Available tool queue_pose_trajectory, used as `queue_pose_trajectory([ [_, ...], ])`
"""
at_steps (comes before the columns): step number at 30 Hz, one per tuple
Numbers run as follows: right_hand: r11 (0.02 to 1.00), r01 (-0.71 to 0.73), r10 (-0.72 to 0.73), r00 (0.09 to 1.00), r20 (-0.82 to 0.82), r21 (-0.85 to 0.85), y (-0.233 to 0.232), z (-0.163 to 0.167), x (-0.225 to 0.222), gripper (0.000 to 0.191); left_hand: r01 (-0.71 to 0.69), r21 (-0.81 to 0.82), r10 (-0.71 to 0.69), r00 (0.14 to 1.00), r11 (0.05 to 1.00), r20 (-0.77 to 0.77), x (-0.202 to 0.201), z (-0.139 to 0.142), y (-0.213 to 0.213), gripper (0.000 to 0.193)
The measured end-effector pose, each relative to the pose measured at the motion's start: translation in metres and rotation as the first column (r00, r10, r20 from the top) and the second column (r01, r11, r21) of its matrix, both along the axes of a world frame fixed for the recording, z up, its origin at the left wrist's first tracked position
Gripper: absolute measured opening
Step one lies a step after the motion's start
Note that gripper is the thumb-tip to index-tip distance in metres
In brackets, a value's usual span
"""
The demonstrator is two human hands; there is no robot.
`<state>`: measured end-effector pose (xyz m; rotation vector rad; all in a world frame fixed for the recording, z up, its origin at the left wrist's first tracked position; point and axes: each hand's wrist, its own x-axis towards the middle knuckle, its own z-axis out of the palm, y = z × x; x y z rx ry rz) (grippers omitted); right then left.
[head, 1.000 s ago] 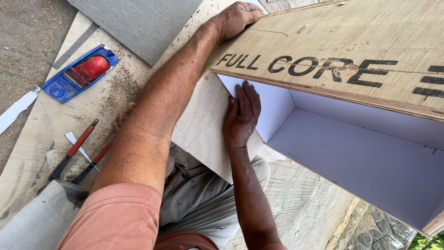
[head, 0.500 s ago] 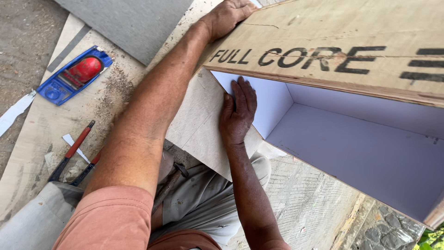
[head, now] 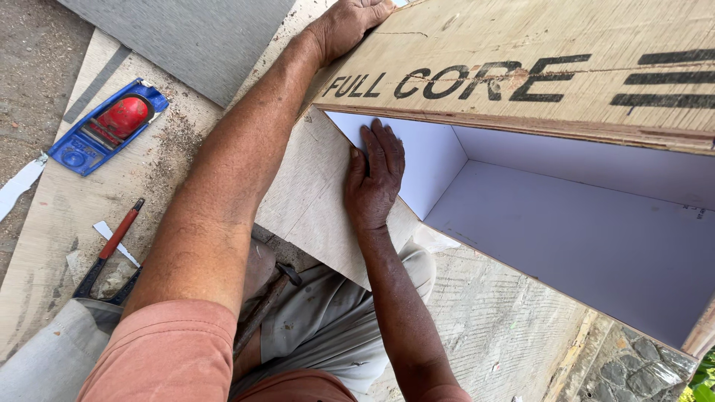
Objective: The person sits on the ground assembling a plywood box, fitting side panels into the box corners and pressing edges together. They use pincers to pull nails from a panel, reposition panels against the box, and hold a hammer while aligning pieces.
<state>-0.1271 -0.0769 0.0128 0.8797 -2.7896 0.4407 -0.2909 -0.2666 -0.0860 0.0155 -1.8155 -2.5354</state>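
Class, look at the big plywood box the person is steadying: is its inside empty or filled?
Empty, as far as shown. The plywood box lies on its side, open toward the camera; only bare white inner walls show. The right hand rests at its edge.

Left hand [head: 350, 22] fingertips cut off by the top edge, plywood box [head: 521, 67] running out of frame at right, pliers [head: 112, 249] jaws hidden behind the knee, white strip [head: 21, 186] clipped at the left edge, hammer [head: 261, 309] head tucked under the arm
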Motion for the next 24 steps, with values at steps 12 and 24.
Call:
queue_pose_trajectory([
  [12,1.0,0.003,-0.003,1.0,0.011,0.011,0.0004,0.0,-0.0003,0.029,-0.001,0.009,0.0,0.998,1.0,0.065,0.0019,0.0003,0.0026,0.052],
  [24,0.999,-0.017,0.017,1.0,-0.009,-0.031,0.0016,0.0006,0.0001,0.029,-0.024,-0.169,0.047,0.99,0.985,0.13,0.0074,0.0028,-0.0021,0.052],
])
